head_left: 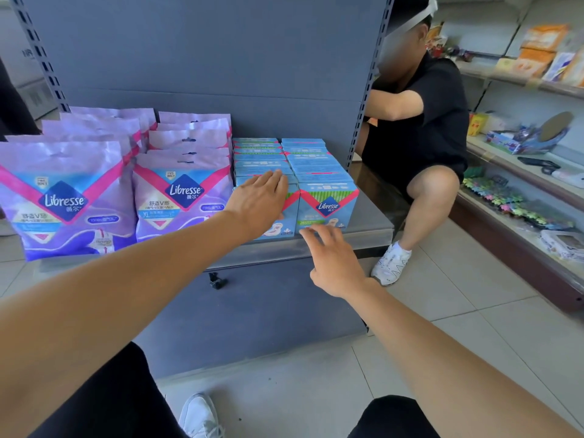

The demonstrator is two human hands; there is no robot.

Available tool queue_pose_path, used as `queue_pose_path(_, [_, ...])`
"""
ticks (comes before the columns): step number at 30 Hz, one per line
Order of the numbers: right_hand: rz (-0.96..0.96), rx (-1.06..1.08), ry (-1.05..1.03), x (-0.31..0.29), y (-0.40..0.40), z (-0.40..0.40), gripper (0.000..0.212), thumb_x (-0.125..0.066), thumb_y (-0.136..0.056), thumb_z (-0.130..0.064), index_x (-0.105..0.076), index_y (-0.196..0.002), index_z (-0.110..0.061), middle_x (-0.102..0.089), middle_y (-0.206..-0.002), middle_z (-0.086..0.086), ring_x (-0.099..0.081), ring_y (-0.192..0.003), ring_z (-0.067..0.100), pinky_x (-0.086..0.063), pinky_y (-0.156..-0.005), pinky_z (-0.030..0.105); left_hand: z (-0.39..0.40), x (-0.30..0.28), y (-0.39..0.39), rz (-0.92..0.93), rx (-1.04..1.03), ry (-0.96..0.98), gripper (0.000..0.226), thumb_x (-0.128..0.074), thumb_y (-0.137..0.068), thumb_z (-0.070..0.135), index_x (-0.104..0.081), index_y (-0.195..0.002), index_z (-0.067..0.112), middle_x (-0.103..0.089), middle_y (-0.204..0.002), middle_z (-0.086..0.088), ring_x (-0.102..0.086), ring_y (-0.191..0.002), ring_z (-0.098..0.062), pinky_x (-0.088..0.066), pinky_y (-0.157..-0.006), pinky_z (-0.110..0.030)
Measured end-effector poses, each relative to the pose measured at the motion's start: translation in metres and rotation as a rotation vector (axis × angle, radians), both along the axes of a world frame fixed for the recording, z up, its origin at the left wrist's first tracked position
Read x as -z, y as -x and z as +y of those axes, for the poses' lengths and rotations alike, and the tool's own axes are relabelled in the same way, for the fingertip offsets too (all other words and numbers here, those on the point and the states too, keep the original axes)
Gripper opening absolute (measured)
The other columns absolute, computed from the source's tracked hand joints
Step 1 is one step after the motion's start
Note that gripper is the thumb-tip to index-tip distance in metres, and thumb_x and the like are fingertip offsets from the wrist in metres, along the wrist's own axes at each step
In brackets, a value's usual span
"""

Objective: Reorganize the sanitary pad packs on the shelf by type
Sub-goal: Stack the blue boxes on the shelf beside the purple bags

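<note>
Two rows of purple Libresse pad bags stand at the left of the grey shelf, with a second purple row beside them. Right of these are two rows of blue Libresse boxes, several deep. My left hand lies with straight fingers over the top front of the left blue row, covering its front box. My right hand hovers with spread fingers just before the front right blue box, holding nothing.
Another person in black crouches right of the shelf unit, one white shoe on the tiled floor. A second shelving run with assorted goods stands at the far right. My own shoe shows below.
</note>
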State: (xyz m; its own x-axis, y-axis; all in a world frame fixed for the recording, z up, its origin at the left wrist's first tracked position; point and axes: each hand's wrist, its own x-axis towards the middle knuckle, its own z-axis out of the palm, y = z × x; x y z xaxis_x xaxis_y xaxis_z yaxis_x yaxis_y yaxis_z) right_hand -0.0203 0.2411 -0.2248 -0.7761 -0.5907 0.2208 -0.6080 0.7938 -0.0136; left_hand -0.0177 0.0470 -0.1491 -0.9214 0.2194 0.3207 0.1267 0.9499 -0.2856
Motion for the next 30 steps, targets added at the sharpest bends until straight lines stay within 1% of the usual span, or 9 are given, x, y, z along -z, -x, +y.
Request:
queue_pose_path(5, [0.012,0.007,-0.002,0.001,-0.001,-0.002,0.076,-0.069,-0.077,-0.012,-0.035,-0.144,-0.015,-0.032,-0.146,0.005,-0.032,-0.13,0.03,-0.049,-0.094,0.043,-0.001,-0.003,-0.001,-0.007,0.002,-0.016,0.071,-0.062,-0.091,0.035,-0.028,-0.142,-0.001,-0.032,-0.152,-0.015,-0.03,-0.142,-0.027,-0.031,-0.113,-0.038])
queue_pose_path(9, [0.015,0.01,-0.013,0.002,-0.001,-0.002,0.077,-0.069,-0.077,-0.013,-0.033,-0.145,-0.015,-0.032,-0.147,0.005,-0.032,-0.131,0.03,-0.048,-0.097,0.042,0.0,-0.003,0.0,0.002,0.003,-0.022,0.068,-0.063,-0.091,0.035,-0.031,-0.14,0.0,-0.032,-0.152,-0.014,-0.031,-0.142,-0.026,-0.032,-0.112,-0.037])
queue_pose_path(14, [0.017,0.004,-0.021,0.002,-0.002,-0.001,0.078,-0.07,-0.076,-0.013,-0.034,-0.145,-0.015,-0.034,-0.146,0.006,-0.034,-0.131,0.03,-0.049,-0.094,0.043,0.003,-0.003,0.0,0.009,0.005,0.006,0.068,-0.064,-0.091,0.034,-0.031,-0.141,0.0,-0.032,-0.153,-0.014,-0.032,-0.142,-0.025,-0.031,-0.112,-0.036])
queue_pose_path(18, [0.011,0.002,-0.035,-0.001,-0.002,-0.001,0.078,-0.068,-0.078,-0.014,-0.031,-0.147,-0.016,-0.031,-0.148,0.005,-0.031,-0.133,0.029,-0.047,-0.097,0.042,0.003,-0.005,0.001,-0.007,-0.001,-0.001,0.067,-0.064,-0.091,0.034,-0.032,-0.139,0.001,-0.033,-0.152,-0.013,-0.032,-0.141,-0.026,-0.032,-0.111,-0.036])
queue_pose_path(20, [0.0,-0.004,-0.031,-0.004,0.0,0.001,0.076,-0.066,-0.078,-0.014,-0.032,-0.147,-0.016,-0.031,-0.149,0.004,-0.031,-0.133,0.029,-0.045,-0.098,0.042,0.005,-0.004,-0.002,-0.003,0.0,-0.011,0.066,-0.065,-0.09,0.031,-0.032,-0.139,0.001,-0.034,-0.15,-0.014,-0.033,-0.14,-0.027,-0.03,-0.112,-0.036])
queue_pose_path(23, [-0.007,-0.007,-0.044,-0.009,0.002,0.007,0.069,-0.061,-0.081,-0.014,-0.034,-0.144,-0.014,-0.034,-0.146,0.006,-0.035,-0.131,0.03,-0.046,-0.096,0.041,0.009,0.0,-0.013,0.021,0.046,-0.028,0.074,-0.065,-0.088,0.022,-0.026,-0.146,-0.003,-0.03,-0.153,-0.017,-0.025,-0.144,-0.032,-0.022,-0.117,-0.039])
queue_pose_path(24, [0.002,0.014,-0.026,-0.011,0.002,0.011,0.066,-0.061,-0.082,-0.014,-0.035,-0.143,-0.013,-0.035,-0.143,0.008,-0.037,-0.128,0.03,-0.047,-0.094,0.041,0.011,0.003,-0.019,0.037,0.081,-0.048,0.076,-0.065,-0.086,0.019,-0.026,-0.147,-0.004,-0.03,-0.153,-0.019,-0.024,-0.145,-0.033,-0.023,-0.117,-0.04])
queue_pose_path(27, [0.088,0.093,0.078,-0.018,0.004,0.021,0.066,-0.062,-0.079,-0.011,-0.04,-0.142,-0.012,-0.039,-0.136,0.013,-0.044,-0.118,0.033,-0.05,-0.088,0.041,0.017,0.01,-0.035,0.093,0.208,-0.092,0.069,-0.063,-0.079,0.012,-0.039,-0.141,-0.006,-0.041,-0.146,-0.021,-0.036,-0.138,-0.037,-0.036,-0.11,-0.044])
queue_pose_path(30, [0.147,0.094,0.075,-0.029,0.007,0.024,0.077,-0.067,-0.075,-0.011,-0.037,-0.145,-0.02,-0.038,-0.134,0.015,-0.043,-0.116,0.035,-0.049,-0.086,0.041,0.022,0.018,-0.052,0.115,0.32,-0.124,0.057,-0.054,-0.076,0.007,-0.051,-0.132,-0.003,-0.053,-0.134,-0.018,-0.049,-0.128,-0.034,-0.045,-0.102,-0.041])
